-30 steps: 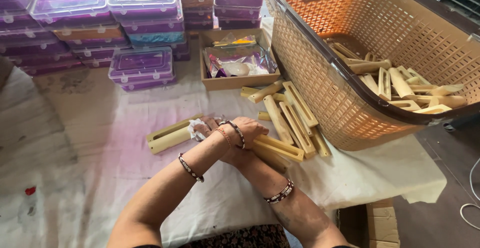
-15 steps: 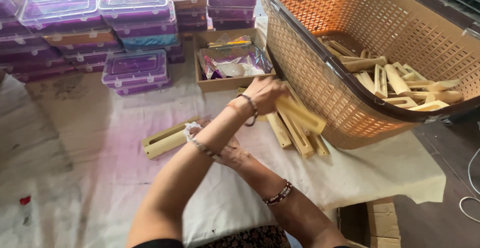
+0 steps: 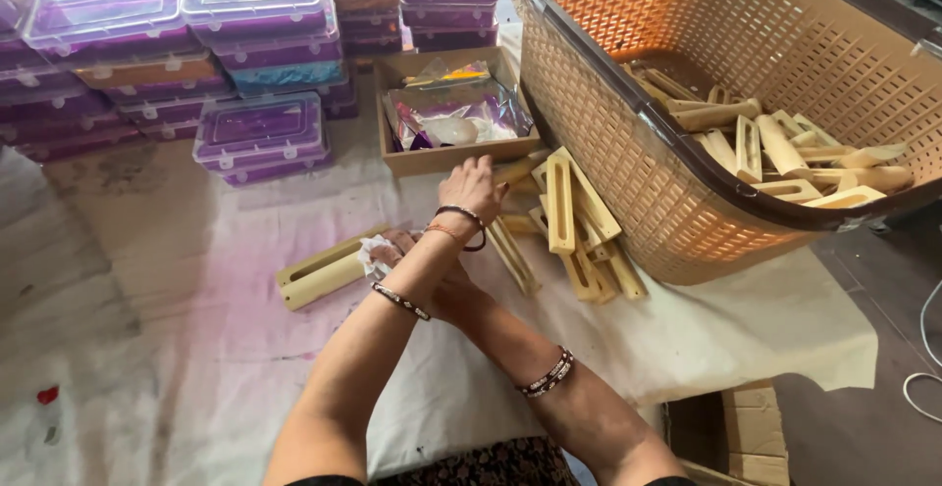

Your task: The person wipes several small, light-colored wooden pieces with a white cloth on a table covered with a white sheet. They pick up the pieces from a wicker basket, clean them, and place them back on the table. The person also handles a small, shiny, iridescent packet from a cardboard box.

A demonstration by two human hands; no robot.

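My arms are crossed. My left hand (image 3: pixel 471 187) reaches to the right, fingers apart, and touches a pile of pale slotted wooden bars (image 3: pixel 561 206) beside the basket. My right hand (image 3: pixel 397 244) lies under the left forearm, partly hidden. It grips a crumpled white cloth (image 3: pixel 374 254) at the end of a single slotted wooden bar (image 3: pixel 319 272), which lies flat on the cloth-covered table (image 3: pixel 196 339).
A large tan plastic basket (image 3: pixel 628 94) holding several more wooden bars stands at the right. A shallow wooden tray (image 3: pixel 451 157) with shiny packets sits behind the pile. Stacked purple plastic boxes (image 3: pixel 257 128) fill the back left. A cardboard box (image 3: pixel 751 437) is below the table's right edge.
My left hand carried a wooden bar from the crossed position to the pile and let it go there. The right hand stayed on the cloth and the single bar.
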